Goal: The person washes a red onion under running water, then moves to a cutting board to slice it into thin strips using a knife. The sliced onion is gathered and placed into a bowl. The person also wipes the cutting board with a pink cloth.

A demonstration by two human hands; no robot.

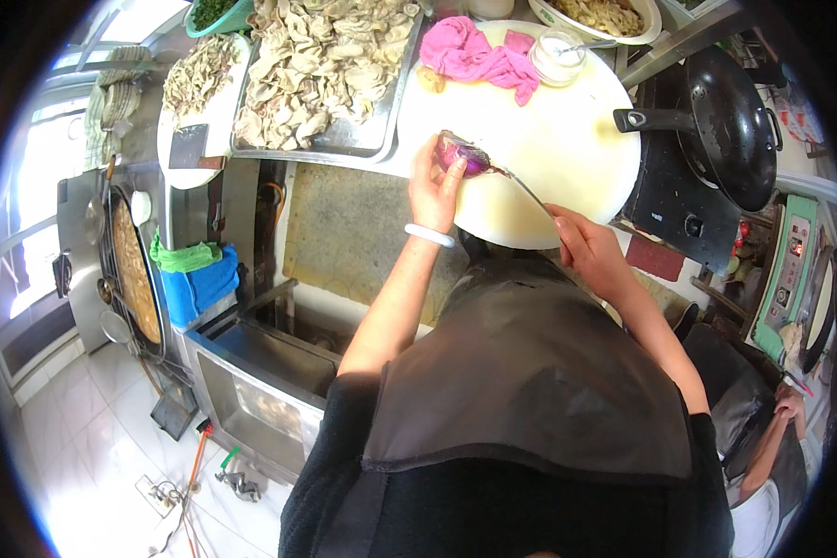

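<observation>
In my left hand [436, 183] is a purple object [466, 155] that looks like a red onion, held above the near left part of a round white cutting board [551, 167]. My right hand [586, 244] grips a slim knife [526, 190] at the board's near right edge. The blade slants up and left, its far end at the onion's right side. Whether the tip is inside the onion or only against it, I cannot tell. A pink cloth [485, 59] lies at the back of the board, with a small brownish piece [430, 79] beside it.
A glass jar [558, 59] of white contents stands by the cloth. Left of the board is a metal tray [380, 143] heaped with pale meat pieces [321, 70]. A cleaver [190, 146] rests farther left. Rightward sits a black wok [729, 132]; another person's hands [789, 403] show lower right.
</observation>
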